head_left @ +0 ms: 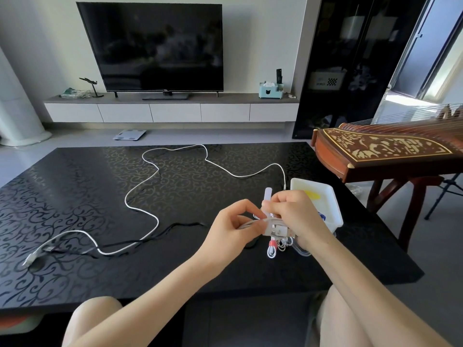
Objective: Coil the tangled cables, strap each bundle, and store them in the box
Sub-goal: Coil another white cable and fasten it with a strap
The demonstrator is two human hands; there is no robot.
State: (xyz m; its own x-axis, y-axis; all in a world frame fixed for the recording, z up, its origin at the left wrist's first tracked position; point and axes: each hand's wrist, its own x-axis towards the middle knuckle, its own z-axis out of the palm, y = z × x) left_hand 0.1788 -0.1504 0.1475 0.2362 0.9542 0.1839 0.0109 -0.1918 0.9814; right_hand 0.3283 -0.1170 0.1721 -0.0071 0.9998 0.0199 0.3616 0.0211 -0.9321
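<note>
Bundle of coiled white cable: held just above the near right part of the table, between both hands and just beside the box.
Pale white strap: stands upright from the bundle, its lower end hidden behind the right hand's fingers.
Left hand: thumb and forefinger pinch the left side of the bundle; the other fingers curl beneath.
Right hand: fingers bent together over the top of the bundle and the strap's base, clamped there. Exactly which fingertip presses what cannot be told.
Small white coil with a red band: just below the bundle. Whether it rests on the table is unclear.
White rectangular plastic box: open, at the table's right edge behind the right hand, with a yellow piece and something blue inside.
Long loose white cable: snakes across the table from beside the box to a silvery plug at the near left.
Thin black lead: lies flat, crossing the white cable.
Glossy black table with a scroll pattern: carries all of this.
Dark flat television: on a low white cabinet beyond.
Inlaid wooden zither: on a stand to the right.
</note>
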